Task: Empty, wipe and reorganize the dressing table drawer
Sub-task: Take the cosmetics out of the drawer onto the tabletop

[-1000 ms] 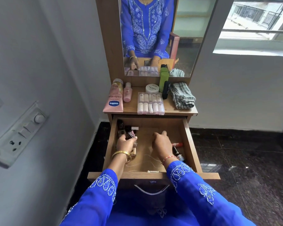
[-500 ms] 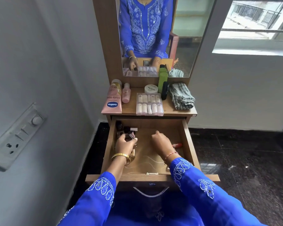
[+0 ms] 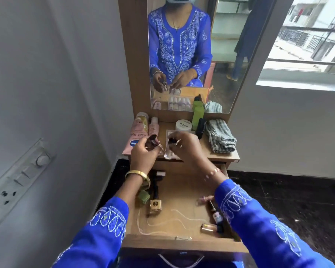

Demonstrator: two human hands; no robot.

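Both hands are hovering over the worktop [image 3: 217,154], the left hand [image 3: 143,153] gripping a small dark bottle [image 3: 151,141] and the right hand [image 3: 186,146] pinching another [image 3: 171,140]. They are emptying the drawer [image 3: 182,192], lying open below with nail polish bottles [image 3: 155,206] inside. Next, probably, setting these down beside the folded cloth [image 3: 219,138].

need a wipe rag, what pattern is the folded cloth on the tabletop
Grey and white checks on the folded cloth, head view.
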